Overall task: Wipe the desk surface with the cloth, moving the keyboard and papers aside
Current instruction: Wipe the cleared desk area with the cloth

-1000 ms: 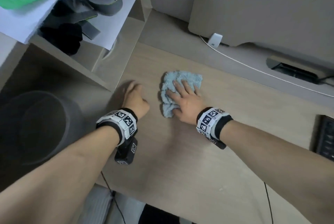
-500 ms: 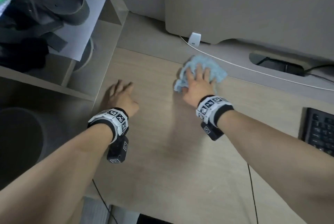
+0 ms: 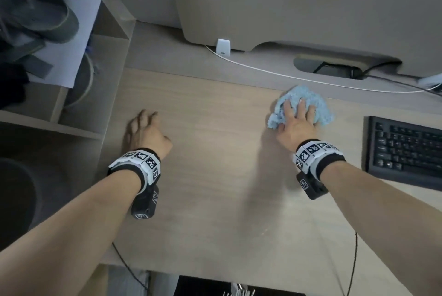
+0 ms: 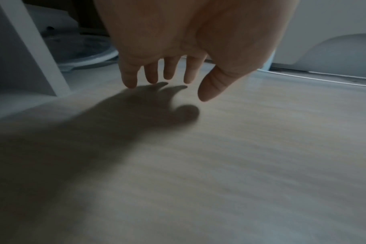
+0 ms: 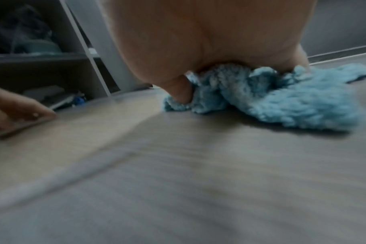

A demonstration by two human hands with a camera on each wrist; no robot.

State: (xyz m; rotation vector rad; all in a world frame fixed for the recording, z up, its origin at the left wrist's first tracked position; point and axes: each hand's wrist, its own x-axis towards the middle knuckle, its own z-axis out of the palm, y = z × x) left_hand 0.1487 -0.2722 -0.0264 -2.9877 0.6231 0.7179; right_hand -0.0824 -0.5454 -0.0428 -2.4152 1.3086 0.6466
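Fluffy light-blue cloth (image 3: 301,104) sits bunched at the upper right of the pale wood-grain desk top (image 3: 215,176), pinned flat under the right hand (image 3: 295,122), fingers spread, thumb tucked into a fold. Left hand (image 3: 146,133) hovers at centre left, loosely splayed, holding nothing. Risks: black keyboard (image 3: 404,149) lies just beside the cloth; a rightward stroke could snag it, or catch the thin white cable (image 3: 263,69) behind.

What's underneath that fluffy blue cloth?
The blue cloth lies bunched on the wooden desk, pressed down by the right hand. Bare desk shows all round it; whatever lies directly beneath is covered.
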